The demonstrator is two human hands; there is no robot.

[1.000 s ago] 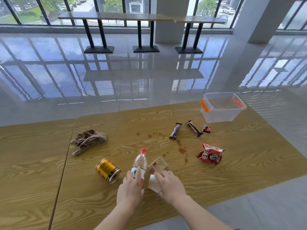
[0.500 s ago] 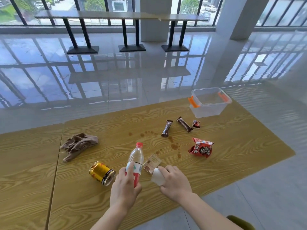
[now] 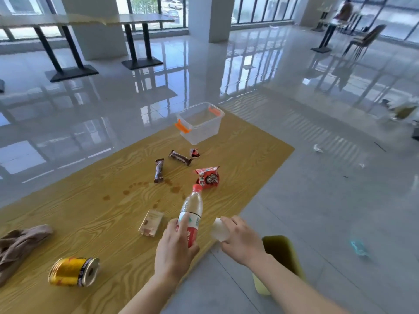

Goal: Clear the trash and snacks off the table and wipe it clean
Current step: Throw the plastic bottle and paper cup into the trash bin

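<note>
Gripping the bottle (image 3: 191,214) by its label, lower centre, left hand (image 3: 174,248) closed round it; light, slippery. Right hand (image 3: 241,240) pinches a cup (image 3: 219,230), seemingly paper, crushable.

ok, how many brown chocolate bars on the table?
2. One chocolate bar lies by the brown spill spots; the other bar lies just right of it, nearer the clear bin. None looks hidden.
</note>
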